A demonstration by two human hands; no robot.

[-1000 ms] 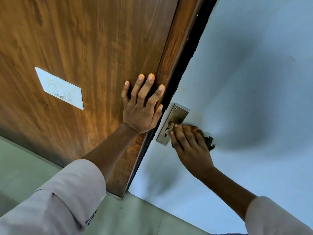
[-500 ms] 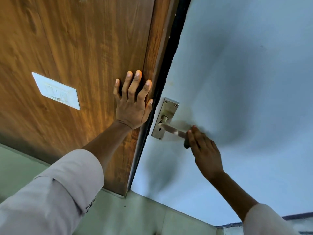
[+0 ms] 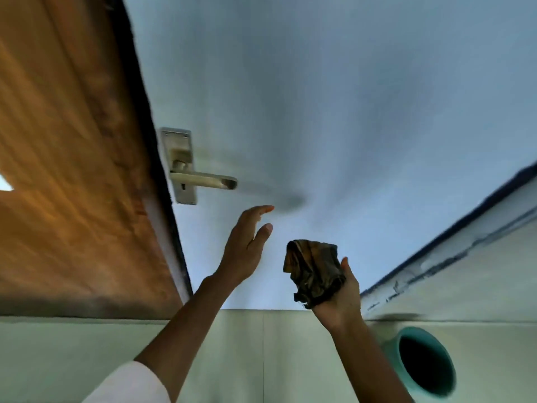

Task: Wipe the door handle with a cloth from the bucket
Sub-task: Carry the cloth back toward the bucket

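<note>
The metal lever door handle (image 3: 203,180) on its backplate sticks out from the pale blue door (image 3: 334,97), bare and untouched. My left hand (image 3: 247,248) floats below the lever with flat, spread fingers, holding nothing. To its right, my right hand (image 3: 341,295) grips a crumpled dark brown cloth (image 3: 313,269), well below and right of the handle. The teal bucket (image 3: 422,363) stands on the floor at the lower right, its dark opening facing me.
A brown wooden panel (image 3: 72,170) fills the left side, with the dark door edge (image 3: 151,141) between it and the blue door. Pale floor tiles (image 3: 261,359) lie below. A light wall with a dark strip (image 3: 465,242) runs along the right.
My right hand came off the handle and dropped down to the right with the cloth. My left hand left the wooden panel and moved below the lever. The view swung down; the bucket appeared.
</note>
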